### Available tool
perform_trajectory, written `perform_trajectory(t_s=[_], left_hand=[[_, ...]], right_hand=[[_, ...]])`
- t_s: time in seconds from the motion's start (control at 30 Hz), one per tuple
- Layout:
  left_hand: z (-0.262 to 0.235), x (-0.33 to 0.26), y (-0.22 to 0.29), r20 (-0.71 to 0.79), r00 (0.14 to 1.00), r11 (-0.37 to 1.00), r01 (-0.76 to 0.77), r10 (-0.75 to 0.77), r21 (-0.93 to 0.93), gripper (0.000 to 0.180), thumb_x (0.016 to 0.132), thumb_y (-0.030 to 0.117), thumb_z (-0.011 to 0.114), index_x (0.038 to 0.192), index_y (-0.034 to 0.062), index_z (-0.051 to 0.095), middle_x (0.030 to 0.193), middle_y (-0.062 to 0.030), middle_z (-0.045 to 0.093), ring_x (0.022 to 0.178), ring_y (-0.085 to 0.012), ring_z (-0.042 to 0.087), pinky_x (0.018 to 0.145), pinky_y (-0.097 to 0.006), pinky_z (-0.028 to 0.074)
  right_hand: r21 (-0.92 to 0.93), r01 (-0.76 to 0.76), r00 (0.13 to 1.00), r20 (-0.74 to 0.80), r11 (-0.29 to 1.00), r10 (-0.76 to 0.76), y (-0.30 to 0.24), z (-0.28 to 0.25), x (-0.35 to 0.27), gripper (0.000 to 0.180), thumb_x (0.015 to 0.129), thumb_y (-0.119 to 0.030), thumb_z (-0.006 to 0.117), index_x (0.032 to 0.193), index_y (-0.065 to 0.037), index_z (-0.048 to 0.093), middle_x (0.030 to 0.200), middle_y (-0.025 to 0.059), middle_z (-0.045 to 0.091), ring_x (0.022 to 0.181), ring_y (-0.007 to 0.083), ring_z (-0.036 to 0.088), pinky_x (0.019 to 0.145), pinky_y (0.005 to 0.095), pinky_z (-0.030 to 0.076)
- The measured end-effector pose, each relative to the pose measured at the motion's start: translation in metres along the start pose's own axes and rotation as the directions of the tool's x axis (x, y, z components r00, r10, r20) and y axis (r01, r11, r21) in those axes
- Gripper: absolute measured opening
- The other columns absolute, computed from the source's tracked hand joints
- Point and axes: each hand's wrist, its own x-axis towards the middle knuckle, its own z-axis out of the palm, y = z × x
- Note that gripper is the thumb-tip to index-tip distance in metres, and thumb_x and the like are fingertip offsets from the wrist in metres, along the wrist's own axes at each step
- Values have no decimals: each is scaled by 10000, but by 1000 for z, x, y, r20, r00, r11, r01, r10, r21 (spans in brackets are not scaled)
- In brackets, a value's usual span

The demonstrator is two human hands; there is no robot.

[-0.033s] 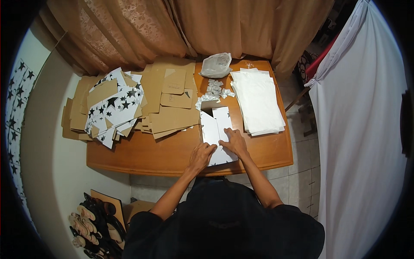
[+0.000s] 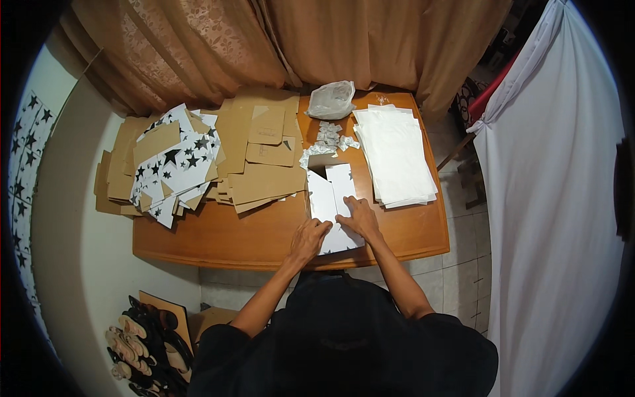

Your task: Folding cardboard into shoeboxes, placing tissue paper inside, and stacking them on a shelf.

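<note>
A white cardboard box (image 2: 321, 198) with black stars lies near the table's front edge. Its two long top flaps meet along the middle, and at the far end a brown inner flap stands up beside a dark gap. My left hand (image 2: 309, 238) grips the near left side, thumb on the left flap and fingers bent along the edge. Across from it, my right hand (image 2: 358, 217) holds the right side, its thumb pressing near the seam. Some fingertips are hidden from view.
Brown cardboard sheets (image 2: 268, 182) and star-printed pieces (image 2: 173, 159) pile up at left. Beyond the box lie small white packets (image 2: 329, 134) and a clear plastic bag (image 2: 331, 100). White paper sheets (image 2: 397, 155) are stacked at right on the wooden table (image 2: 218, 235). Shoes (image 2: 142, 337) stand lower left.
</note>
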Motion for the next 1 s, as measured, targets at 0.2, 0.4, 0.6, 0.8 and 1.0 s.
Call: perform_trajectory(t_s=[0.2, 0.4, 0.6, 0.8, 1.0], left_hand=[[9, 0, -11, -21, 998, 998, 59, -59, -9, 109, 930, 155, 647, 1021, 121, 697, 828, -113, 599, 851, -311, 620, 727, -449, 488], [10, 6, -12, 9, 998, 994, 67, -68, 83, 137, 950, 160, 593, 1034, 121, 694, 887, -107, 599, 914, -297, 608, 758, -443, 458], [13, 6, -17, -2, 1000, 982, -11, 11, 188, 156, 917, 151, 630, 1056, 141, 701, 960, -96, 620, 973, -286, 580, 794, -432, 439], [14, -6, -2, -97, 992, 983, -66, 83, 170, 194, 884, 137, 650, 1062, 142, 726, 1130, -114, 605, 1108, -287, 530, 877, -455, 404], [-11, 50, -6, -105, 991, 991, -65, 78, 121, 187, 864, 199, 724, 1031, 116, 737, 1195, -109, 590, 1136, -296, 528, 922, -479, 389]], right_hand=[[46, 17, 1000, 2, 999, -17, 0, -1, 3, 688, 751, -467, 734, 1342, -153, 576, 1135, 271, 581, 1047, 467, 627, 898, 514, 529], [10, -8, 1000, 10, 1000, 7, -4, 3, 4, 714, 757, -474, 742, 1367, -153, 558, 1164, 270, 570, 1058, 464, 625, 896, 525, 528], [22, -33, 999, -24, 999, 34, -14, 2, -5, 695, 797, -460, 769, 1384, -160, 549, 1185, 269, 556, 1059, 469, 626, 876, 525, 533], [-5, -39, 998, -43, 999, 39, -15, -1, -25, 715, 819, -525, 758, 1401, -170, 540, 1160, 250, 544, 1064, 449, 608, 856, 521, 526], [9, -42, 999, -32, 999, 43, -17, -15, -20, 699, 825, -514, 752, 1394, -167, 543, 1195, 263, 529, 1081, 460, 604, 855, 541, 525]])
